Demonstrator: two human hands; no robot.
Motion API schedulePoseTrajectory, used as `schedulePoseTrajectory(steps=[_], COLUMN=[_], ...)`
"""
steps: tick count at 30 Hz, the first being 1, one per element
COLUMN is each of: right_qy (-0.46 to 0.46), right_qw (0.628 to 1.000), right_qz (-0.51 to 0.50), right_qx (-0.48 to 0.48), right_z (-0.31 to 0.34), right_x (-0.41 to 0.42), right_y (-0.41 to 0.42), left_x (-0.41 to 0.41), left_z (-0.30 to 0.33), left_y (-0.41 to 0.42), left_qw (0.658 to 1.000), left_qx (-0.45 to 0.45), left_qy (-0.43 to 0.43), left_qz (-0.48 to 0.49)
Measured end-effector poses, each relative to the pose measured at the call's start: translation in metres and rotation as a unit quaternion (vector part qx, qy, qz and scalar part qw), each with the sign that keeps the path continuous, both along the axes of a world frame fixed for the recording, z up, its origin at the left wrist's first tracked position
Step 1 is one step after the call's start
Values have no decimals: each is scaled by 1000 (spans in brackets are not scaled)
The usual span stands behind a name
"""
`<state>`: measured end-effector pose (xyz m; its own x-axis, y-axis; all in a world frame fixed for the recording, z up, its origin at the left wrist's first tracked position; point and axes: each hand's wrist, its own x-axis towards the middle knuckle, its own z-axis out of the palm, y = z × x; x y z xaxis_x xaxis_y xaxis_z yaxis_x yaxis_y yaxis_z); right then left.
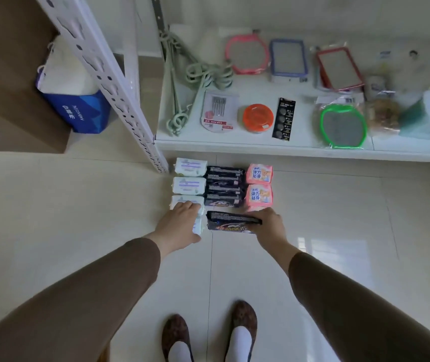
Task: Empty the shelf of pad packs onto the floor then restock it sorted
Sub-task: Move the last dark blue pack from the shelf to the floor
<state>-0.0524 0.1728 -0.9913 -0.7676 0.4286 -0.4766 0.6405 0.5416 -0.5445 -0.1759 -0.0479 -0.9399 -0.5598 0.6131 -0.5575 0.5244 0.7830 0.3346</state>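
Your left hand (180,222) curls over the nearest white pad pack (198,226) at the front of the white column, fingertips reaching onto the pack behind it. Your right hand (268,223) grips a black pad pack (230,222) by its right end, holding it just in front of the black column (224,186). The pink packs (259,186) sit in a column touching the black one on the right. All three columns lie on the tiled floor (326,205), their far end close to the white shelf edge (287,150) and the perforated shelf upright (119,82). Open floor lies to the right and toward your shoes (208,333). A blue bag (83,113) stands left of the upright.
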Motion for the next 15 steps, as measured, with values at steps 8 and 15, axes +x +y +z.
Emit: schedulePoseTrajectory(steps=[8, 15], right_qy=[17, 38], right_qw=[998, 996], right_qz=[-59, -64], right_qx=[-16, 58], right_z=[-134, -195], right_x=[-19, -27], right_y=[-15, -11], left_x=[2, -4], left_z=[-127, -185], left_y=[8, 11], left_qw=[999, 998], left_qx=[-6, 21], left_qy=[41, 62], left_qz=[-17, -5])
